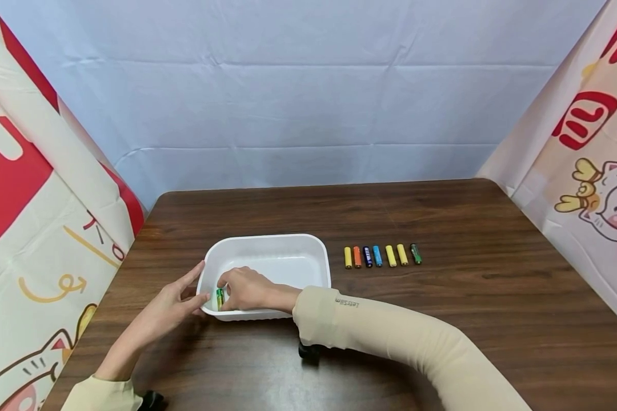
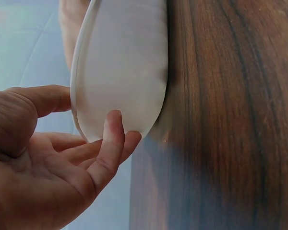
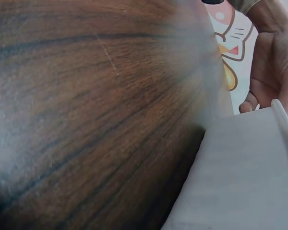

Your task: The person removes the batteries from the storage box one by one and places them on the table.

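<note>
A white plastic tray (image 1: 288, 245) stands on the table. My left hand (image 1: 167, 311) holds its left end, the thumb at the rim and the other fingers spread along the outer wall; the left wrist view shows this hand (image 2: 62, 163) against the tray wall (image 2: 122, 62). Inside the tray's near left corner, my right hand (image 1: 249, 290) pinches a green battery (image 1: 220, 299) between thumb and index finger. The right wrist view has the tray's outer side (image 3: 245, 167) and my left hand (image 3: 273, 72), but not the battery.
To the right of the tray, several batteries lie side by side in a row: yellow (image 1: 348, 258), orange (image 1: 357, 257), dark blue (image 1: 367, 257), light blue (image 1: 377, 256), two more yellow, and dark green (image 1: 416, 254). The wooden table (image 1: 468, 240) meets a pale cloth (image 1: 308, 114) behind.
</note>
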`<state>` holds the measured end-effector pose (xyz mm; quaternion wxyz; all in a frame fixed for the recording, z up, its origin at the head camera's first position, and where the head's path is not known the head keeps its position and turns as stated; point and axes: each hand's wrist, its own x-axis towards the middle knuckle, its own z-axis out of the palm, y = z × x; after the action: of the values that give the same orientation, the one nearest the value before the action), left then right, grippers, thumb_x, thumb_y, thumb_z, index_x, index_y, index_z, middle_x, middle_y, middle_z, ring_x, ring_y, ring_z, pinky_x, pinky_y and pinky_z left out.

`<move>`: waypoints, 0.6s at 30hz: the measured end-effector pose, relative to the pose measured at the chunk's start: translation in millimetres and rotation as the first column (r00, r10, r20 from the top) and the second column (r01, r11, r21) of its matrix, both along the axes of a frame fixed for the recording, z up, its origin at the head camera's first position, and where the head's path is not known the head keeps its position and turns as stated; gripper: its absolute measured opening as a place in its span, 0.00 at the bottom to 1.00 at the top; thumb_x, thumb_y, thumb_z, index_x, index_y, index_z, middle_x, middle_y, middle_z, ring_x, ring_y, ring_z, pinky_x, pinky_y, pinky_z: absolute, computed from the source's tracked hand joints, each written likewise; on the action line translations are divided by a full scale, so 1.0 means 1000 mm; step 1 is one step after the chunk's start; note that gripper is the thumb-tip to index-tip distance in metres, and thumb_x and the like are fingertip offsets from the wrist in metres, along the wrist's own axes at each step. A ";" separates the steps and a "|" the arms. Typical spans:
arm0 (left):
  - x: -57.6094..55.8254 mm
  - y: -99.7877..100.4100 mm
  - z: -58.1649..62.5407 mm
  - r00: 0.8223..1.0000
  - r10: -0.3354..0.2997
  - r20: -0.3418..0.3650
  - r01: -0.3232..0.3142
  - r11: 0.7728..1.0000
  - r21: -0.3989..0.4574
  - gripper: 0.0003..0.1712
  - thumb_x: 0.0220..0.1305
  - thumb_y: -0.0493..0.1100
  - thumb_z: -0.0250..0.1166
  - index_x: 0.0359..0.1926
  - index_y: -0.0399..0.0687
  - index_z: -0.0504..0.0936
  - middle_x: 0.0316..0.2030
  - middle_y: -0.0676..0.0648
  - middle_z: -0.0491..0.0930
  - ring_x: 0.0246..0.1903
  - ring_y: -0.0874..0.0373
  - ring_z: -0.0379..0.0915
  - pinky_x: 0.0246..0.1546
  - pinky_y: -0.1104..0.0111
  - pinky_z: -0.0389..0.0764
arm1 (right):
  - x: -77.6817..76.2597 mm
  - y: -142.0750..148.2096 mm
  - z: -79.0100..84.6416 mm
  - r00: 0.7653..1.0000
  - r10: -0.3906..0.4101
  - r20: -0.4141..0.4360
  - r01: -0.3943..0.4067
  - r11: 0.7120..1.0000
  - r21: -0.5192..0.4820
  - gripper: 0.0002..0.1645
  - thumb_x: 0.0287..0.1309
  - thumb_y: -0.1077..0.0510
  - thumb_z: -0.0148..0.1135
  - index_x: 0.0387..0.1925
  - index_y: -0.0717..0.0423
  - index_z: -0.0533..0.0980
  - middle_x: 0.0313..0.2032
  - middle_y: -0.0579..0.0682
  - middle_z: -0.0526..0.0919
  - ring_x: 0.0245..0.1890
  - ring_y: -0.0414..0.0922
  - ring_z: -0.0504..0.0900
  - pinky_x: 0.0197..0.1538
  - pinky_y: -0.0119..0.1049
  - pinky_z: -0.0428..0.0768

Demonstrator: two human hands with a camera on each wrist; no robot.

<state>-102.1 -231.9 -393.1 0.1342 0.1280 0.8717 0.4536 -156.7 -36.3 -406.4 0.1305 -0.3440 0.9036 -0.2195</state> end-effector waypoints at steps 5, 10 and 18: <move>0.000 0.000 -0.001 1.000 -0.003 -0.017 0.003 1.000 0.001 0.44 0.74 0.38 0.63 0.80 0.33 0.49 0.50 0.32 0.82 0.34 0.51 0.82 0.38 0.62 0.83 | -0.001 -0.003 -0.001 1.000 -0.011 -0.011 0.011 1.000 0.028 0.12 0.56 0.53 0.78 0.39 0.52 0.85 0.21 0.39 0.73 0.25 0.36 0.70 0.28 0.28 0.66; 0.000 0.000 0.000 1.000 -0.005 -0.023 0.005 1.000 0.001 0.44 0.74 0.38 0.63 0.80 0.32 0.49 0.51 0.31 0.82 0.35 0.52 0.82 0.38 0.62 0.83 | -0.001 -0.005 -0.003 1.000 -0.013 -0.023 0.014 0.999 0.048 0.12 0.55 0.52 0.78 0.27 0.48 0.79 0.18 0.39 0.70 0.23 0.36 0.68 0.25 0.30 0.65; 0.001 0.001 0.001 1.000 -0.001 -0.021 0.001 1.000 0.006 0.44 0.74 0.37 0.63 0.80 0.32 0.49 0.53 0.29 0.80 0.38 0.53 0.82 0.39 0.62 0.83 | -0.001 -0.005 -0.003 0.999 -0.019 -0.030 0.020 0.998 0.062 0.16 0.55 0.52 0.78 0.24 0.47 0.76 0.18 0.39 0.70 0.23 0.37 0.68 0.25 0.31 0.66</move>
<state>-100.9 -230.7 -392.3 0.1250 0.1334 0.8715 0.4550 -157.4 -41.2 -409.4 0.1258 -0.3341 0.9151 -0.1876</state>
